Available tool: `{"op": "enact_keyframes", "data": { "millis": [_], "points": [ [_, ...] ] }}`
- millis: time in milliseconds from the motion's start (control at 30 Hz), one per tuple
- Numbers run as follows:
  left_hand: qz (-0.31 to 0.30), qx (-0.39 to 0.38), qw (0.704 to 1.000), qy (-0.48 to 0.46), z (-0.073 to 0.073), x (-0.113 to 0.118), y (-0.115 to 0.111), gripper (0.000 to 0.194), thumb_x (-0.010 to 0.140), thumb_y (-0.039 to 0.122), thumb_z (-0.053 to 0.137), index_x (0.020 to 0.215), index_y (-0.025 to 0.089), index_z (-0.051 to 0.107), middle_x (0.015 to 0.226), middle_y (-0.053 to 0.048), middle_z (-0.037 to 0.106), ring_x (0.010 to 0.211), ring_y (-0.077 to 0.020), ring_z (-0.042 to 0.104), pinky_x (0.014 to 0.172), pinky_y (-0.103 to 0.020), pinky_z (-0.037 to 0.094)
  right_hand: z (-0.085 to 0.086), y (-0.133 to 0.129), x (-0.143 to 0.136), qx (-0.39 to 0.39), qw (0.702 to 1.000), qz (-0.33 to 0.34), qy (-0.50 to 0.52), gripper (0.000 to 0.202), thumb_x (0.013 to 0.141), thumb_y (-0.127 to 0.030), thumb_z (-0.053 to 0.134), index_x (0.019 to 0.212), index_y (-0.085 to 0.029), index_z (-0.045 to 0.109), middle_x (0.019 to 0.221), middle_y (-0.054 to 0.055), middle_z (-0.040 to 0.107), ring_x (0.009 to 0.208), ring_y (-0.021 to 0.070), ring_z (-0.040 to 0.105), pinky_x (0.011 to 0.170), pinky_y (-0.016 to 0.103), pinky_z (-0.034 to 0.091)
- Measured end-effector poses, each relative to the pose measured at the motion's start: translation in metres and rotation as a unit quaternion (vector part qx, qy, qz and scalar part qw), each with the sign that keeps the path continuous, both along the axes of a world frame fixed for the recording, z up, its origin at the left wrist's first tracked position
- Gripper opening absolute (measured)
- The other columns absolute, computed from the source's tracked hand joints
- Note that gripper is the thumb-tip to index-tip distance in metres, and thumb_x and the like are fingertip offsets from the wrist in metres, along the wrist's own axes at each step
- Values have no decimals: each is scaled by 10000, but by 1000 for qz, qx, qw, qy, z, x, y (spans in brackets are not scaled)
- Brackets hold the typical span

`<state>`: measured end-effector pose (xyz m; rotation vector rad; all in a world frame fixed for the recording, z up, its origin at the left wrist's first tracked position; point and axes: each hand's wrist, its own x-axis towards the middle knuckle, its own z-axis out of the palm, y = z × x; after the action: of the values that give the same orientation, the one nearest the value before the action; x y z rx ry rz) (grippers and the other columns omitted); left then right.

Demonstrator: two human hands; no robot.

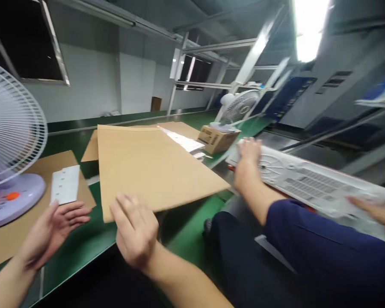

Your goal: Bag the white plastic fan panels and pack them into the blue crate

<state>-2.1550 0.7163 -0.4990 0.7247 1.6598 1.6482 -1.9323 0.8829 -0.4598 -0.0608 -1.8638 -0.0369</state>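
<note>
A large flat cardboard sheet (pixel 147 167) is held up at a tilt over the green bench. My right hand (pixel 136 226) grips its near left corner, fingers closed on the edge. My left hand (pixel 59 231) is spread and holds nothing, palm facing the sheet. Just beyond its fingertips lie white printed papers (pixel 65 184) on another piece of cardboard (pixel 16 216). At the far left a fan with a white grille (pixel 13 124) stands on a lilac base (pixel 22 194) with orange knobs.
To the right, a person in a dark blue shirt (pixel 327 252) has both hands on a long white panel (pixel 308 177). Farther back, a second fan (pixel 240 106) stands on a cardboard box (pixel 216 139), with stacked white papers (pixel 186 142) nearby.
</note>
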Motion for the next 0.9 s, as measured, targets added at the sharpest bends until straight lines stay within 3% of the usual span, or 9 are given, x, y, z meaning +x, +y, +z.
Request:
{"op": "enact_keyframes", "data": {
  "millis": [100, 200, 300, 400, 533, 700, 800, 900],
  "points": [
    [-34, 16, 992, -118, 34, 15, 26, 857, 900, 938, 440, 1147, 202, 802, 1264, -204, 787, 1155, -414, 769, 981, -594, 647, -34, -44, 14, -82, 996, 28, 28, 397, 902, -8, 513, 1191, -134, 755, 1235, 128, 798, 1242, 303, 744, 1088, 465, 640],
    [-14, -10, 996, -91, 48, 24, 33, 635, 847, 786, 718, 1102, 208, 777, 1149, -175, 810, 1081, -387, 787, 907, -529, 662, -62, -70, 15, -80, 995, 53, 36, 260, 939, -69, 551, 1037, -173, 768, 1188, 78, 814, 1166, 286, 778, 1050, 427, 671],
    [16, -36, 998, -57, 46, 27, 26, 530, 803, 626, 865, 1124, 226, 731, 1104, -131, 815, 1019, -345, 800, 857, -461, 664, -88, -78, 7, -60, 996, 62, 33, 201, 967, -130, 582, 912, -197, 763, 1190, 48, 815, 1126, 285, 792, 1027, 418, 680],
    [51, -24, 995, -77, 35, 30, 17, 618, 744, 647, 918, 1127, 226, 675, 1138, -132, 809, 1011, -344, 800, 833, -461, 669, -110, -76, -2, -40, 996, 83, 15, 235, 982, -161, 561, 895, -213, 773, 1227, 34, 809, 1145, 270, 786, 1039, 420, 667],
    [124, 37, 990, -62, 19, 35, 4, 700, 756, 703, 907, 1173, 237, 594, 1156, -119, 799, 1012, -332, 792, 818, -461, 672, -128, -74, -5, -24, 991, 128, -31, 199, 952, -150, 573, 928, -204, 763, 1258, 69, 797, 1272, 282, 728, 1123, 524, 607],
    [291, 63, 953, 48, -4, 47, -42, 631, 844, 739, 837, 1180, 276, 572, 1034, -55, 771, 970, -288, 773, 773, -377, 652, -134, -69, 2, -53, 979, 181, -79, 229, 863, -53, 579, 992, -183, 716, 1278, 119, 748, 1410, 309, 611, 1238, 642, 469],
    [433, 30, 889, 147, -18, 56, -90, 612, 855, 775, 801, 1123, 261, 605, 980, -44, 738, 977, -282, 745, 777, -349, 616, -129, -59, 7, -74, 972, 196, -102, 315, 850, -7, 570, 1065, -190, 712, 1347, 127, 695, 1444, 333, 556, 1311, 760, 238],
    [550, 18, 811, 202, -31, 60, -152, 598, 887, 782, 759, 1136, 253, 629, 990, -32, 708, 958, -249, 698, 775, -318, 562, -118, -48, 1, -93, 966, 198, -135, 393, 899, 21, 593, 1191, -208, 719, 1453, 153, 623, 1487, 379, 490, 1280, 833, 160]
  ]
}}
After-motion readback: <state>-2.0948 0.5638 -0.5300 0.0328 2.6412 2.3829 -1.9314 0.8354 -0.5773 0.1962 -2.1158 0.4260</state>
